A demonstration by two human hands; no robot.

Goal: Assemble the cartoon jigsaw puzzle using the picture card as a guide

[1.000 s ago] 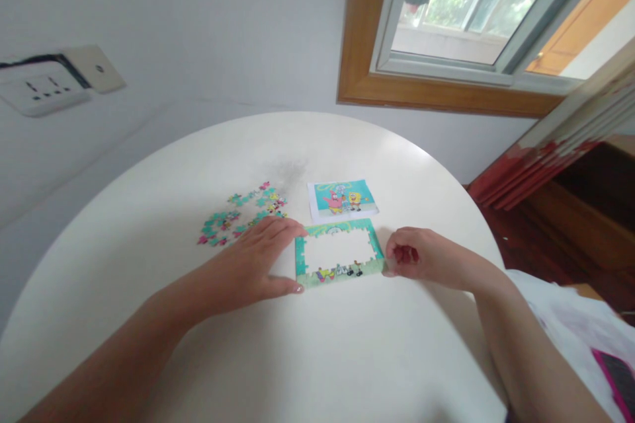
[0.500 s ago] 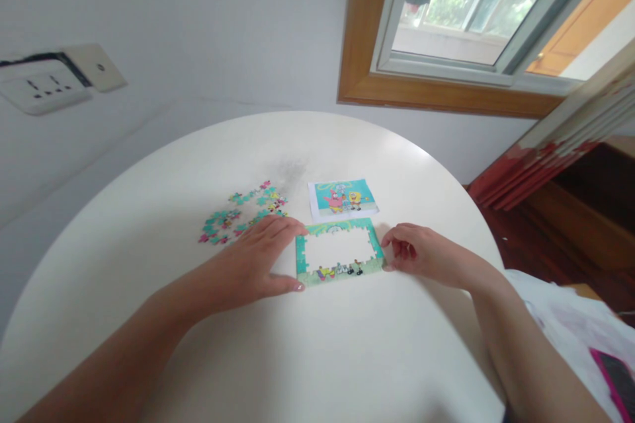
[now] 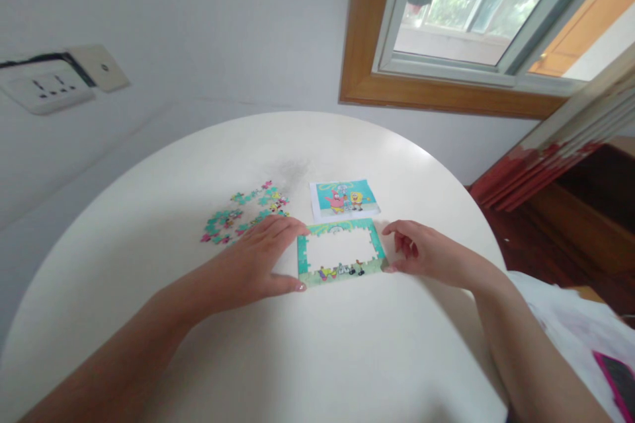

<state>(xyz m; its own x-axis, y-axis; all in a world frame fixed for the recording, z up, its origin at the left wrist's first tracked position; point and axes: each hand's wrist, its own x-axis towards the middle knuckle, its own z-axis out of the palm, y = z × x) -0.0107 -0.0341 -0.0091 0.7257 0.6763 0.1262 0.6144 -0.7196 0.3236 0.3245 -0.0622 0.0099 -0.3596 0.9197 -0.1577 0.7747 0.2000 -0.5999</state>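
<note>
A rectangular border of joined puzzle pieces, turquoise above and sandy green with cartoon feet below, lies flat on the white table around a bare middle. My left hand is spread along its left side, with fingertips at the upper left corner and the thumb at the lower left one. On the other side, my right hand has its thumb by the lower right corner and its index finger stretched near the right edge. Its other fingers are curled, and I see nothing held in it.
Loose puzzle pieces lie scattered beyond my left hand, partly covered by it. A printed cartoon picture lies just behind the border. The round white table meets a wall with a window. A pink-edged dark object rests on white plastic at lower right.
My right index finger has lifted a little away from the border's right edge, widening its gap to the thumb. The left hand and the puzzle border stay in place.
</note>
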